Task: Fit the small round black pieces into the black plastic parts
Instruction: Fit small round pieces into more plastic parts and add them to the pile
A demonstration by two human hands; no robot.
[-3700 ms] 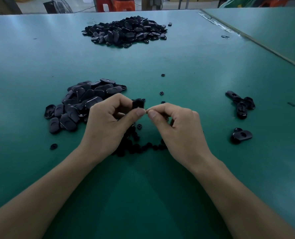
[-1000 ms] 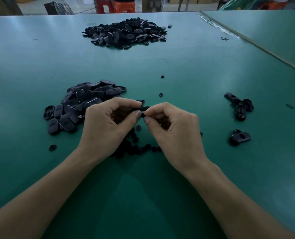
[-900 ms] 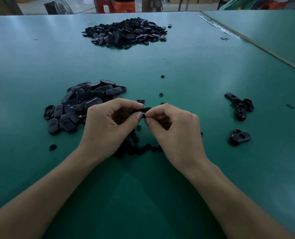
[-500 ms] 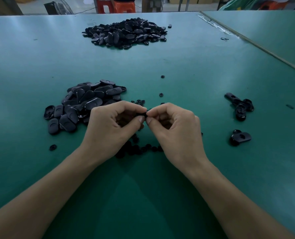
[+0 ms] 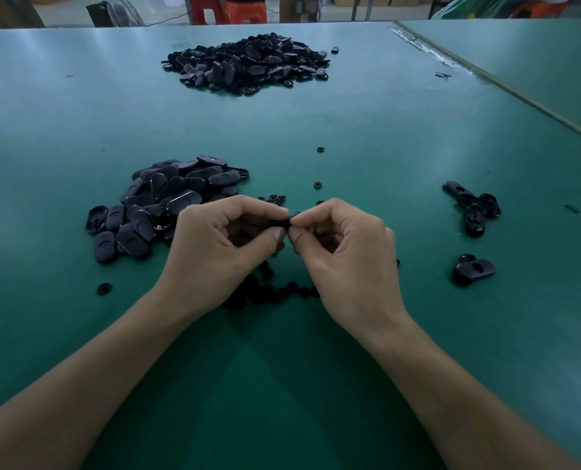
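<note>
My left hand point(image 5: 214, 252) and right hand point(image 5: 346, 262) meet above the middle of the green table point(image 5: 316, 385), knuckles up and fingers curled. Between them I hold one flat black plastic part point(image 5: 284, 221). My left thumb and forefinger pinch its left end, and my right thumb and forefinger pinch its right end. My fingertips almost touch across it, and only a thin dark edge of the part shows. I cannot tell whether a round piece sits under my right fingertips. My other fingers are tucked in toward my palms.

Just below my hands on the table lies a loose cluster of small round black pieces point(image 5: 268, 293), partly hidden by my wrists. A few stray round pieces point(image 5: 318, 185) lie beyond my hands, and a lone round piece point(image 5: 104, 288) lies off to the left.

Close by my left hand is the near heap of oval black plastic parts point(image 5: 167, 205). A larger far heap of the same black parts point(image 5: 248, 62) lies toward the far edge of the table. Well to my right there is a small group of black parts point(image 5: 472, 208). Nearer to me on that side are a couple more black parts point(image 5: 475, 269), one lying on the other.
</note>
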